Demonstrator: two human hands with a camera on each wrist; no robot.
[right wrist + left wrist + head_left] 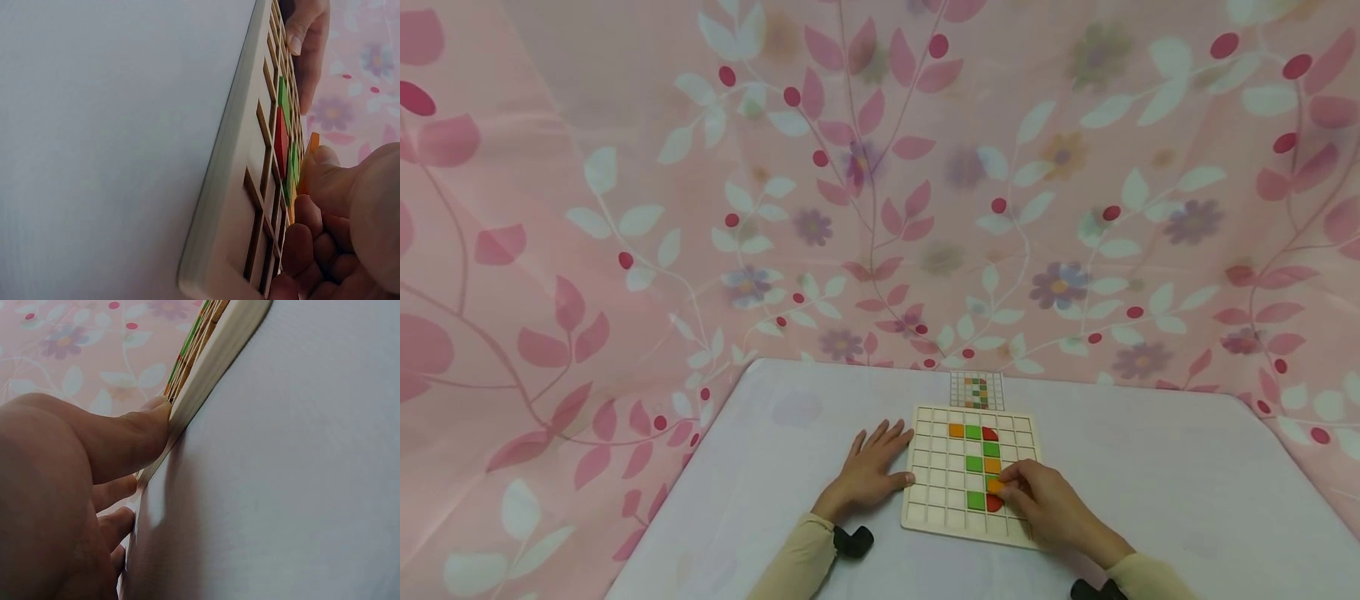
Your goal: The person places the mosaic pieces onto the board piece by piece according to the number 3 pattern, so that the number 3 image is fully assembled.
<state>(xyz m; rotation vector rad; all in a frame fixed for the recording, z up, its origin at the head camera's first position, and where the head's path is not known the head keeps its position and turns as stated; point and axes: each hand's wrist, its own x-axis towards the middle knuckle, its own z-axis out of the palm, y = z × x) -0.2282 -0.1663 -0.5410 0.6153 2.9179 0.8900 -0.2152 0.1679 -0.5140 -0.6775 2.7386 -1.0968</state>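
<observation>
A pale wooden grid board (934, 498) lies on the table with coloured tiles in some of its cells. My right hand (1051, 502) pinches a thin orange tile (314, 144) between thumb and fingers, close over the lower right part of the grid. Under it a green tile partly shows, with a rounded red tile (994, 504) just below and a green tile (976, 501) to the left. Higher up are an orange tile (992, 466) and another rounded red tile (990, 434). My left hand (871, 468) lies with fingers spread, its thumb touching the board's left edge.
Behind the board's far edge lies a small printed card (958, 392) showing a grid with coloured cells. White cloth covers the table (1187, 483), and a pink floral curtain (880, 208) hangs behind and at the sides.
</observation>
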